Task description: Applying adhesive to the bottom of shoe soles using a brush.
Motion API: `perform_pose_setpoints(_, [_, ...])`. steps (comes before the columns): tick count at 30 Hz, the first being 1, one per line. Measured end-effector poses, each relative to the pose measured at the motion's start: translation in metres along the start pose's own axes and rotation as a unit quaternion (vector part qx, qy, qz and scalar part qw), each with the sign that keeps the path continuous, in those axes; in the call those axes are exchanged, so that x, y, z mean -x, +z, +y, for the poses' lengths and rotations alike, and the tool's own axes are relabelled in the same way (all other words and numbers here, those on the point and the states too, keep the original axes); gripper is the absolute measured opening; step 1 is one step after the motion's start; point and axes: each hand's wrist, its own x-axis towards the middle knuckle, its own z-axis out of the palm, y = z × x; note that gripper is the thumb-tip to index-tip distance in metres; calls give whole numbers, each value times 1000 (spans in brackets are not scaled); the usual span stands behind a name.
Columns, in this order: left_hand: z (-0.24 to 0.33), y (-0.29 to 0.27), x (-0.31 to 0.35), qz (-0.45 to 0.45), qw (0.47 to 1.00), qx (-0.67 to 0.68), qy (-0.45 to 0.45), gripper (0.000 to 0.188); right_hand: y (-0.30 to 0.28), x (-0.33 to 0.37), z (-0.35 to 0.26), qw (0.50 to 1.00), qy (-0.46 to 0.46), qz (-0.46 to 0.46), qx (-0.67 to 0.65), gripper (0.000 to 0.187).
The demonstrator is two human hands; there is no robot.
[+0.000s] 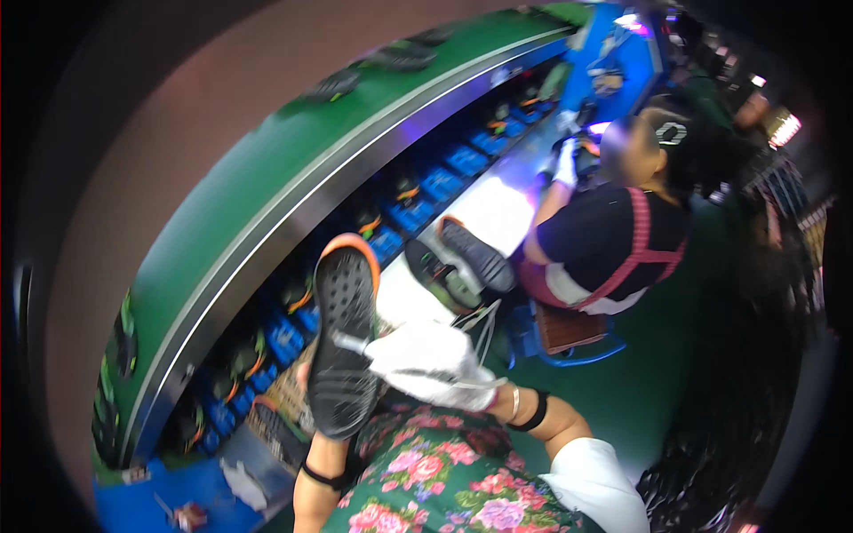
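Observation:
A black shoe sole (345,302) with an orange rim at its upper end is held up in front of me, its holed and ridged face showing. My left hand (303,377) grips it from behind and below; most of that hand is hidden by the sole. In a white glove, my right hand (425,360) is closed round a thin white stick-like tool (350,342). The tool's end lies over the middle of the sole; whether it touches is blurred. Beyond my right hand, another dark sole (480,256) and a dark green shoe part (440,277) lie on the white worktop (498,209).
Left of me curves a green conveyor belt (213,204) with a metal edge, carrying dark soles. Below it runs a row of blue trays (411,216) with shoe parts. A co-worker (604,240) in white gloves sits at the right by a blue stool (582,357).

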Motion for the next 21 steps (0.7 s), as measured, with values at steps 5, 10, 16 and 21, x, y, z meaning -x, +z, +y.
perform_pose_setpoints(5, [18,-31,1,93,949,-280,106,104,-6,-11,3,1000,21,-3,-9,25])
perform_pose_setpoints(10, [0,-37,-3,112,947,-263,144,91,-2,-35,1,998,-25,-42,44,25])
perform_pose_setpoints(16, [-6,-46,13,142,947,-248,150,81,10,-42,-1,990,-58,-60,115,32])
perform_pose_setpoints(21, [-18,-38,8,139,930,-297,168,76,18,-38,-15,994,-11,-106,-19,35])
